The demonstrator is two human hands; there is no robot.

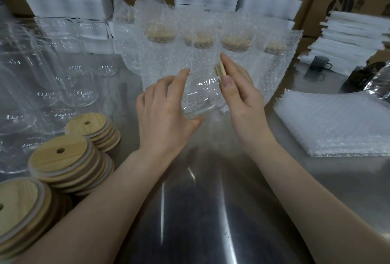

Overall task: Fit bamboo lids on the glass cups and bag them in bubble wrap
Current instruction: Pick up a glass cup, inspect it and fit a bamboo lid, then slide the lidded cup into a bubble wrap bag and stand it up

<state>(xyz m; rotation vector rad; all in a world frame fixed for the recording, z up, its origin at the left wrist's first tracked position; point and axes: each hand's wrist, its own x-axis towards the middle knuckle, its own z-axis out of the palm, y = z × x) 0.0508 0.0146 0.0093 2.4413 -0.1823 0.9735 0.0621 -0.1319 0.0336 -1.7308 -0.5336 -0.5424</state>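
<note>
— Where is the glass cup (202, 92) now?

— Centre of the frame, lying on its side above the steel desk (200, 200). The left hand (164, 107) curls round its body, thumb beneath. The right hand (242, 90) pinches the bamboo lid (220, 69) at the rim, against the cup's mouth.

— How will it handle?

— I'd judge the glass rigid, smooth, slippery and breakable. The lid looks light and stiff. Best to grip the cup round the middle and press the lid in squarely.

— And the bagging?

— Flat bubble-wrap bags (333, 120) lie stacked at right. They look soft and limp. Bagged cups (200, 40) stand at upper centre, spare lids (61, 156) sit lower left, and empty cups (42, 63) are at left.
</note>
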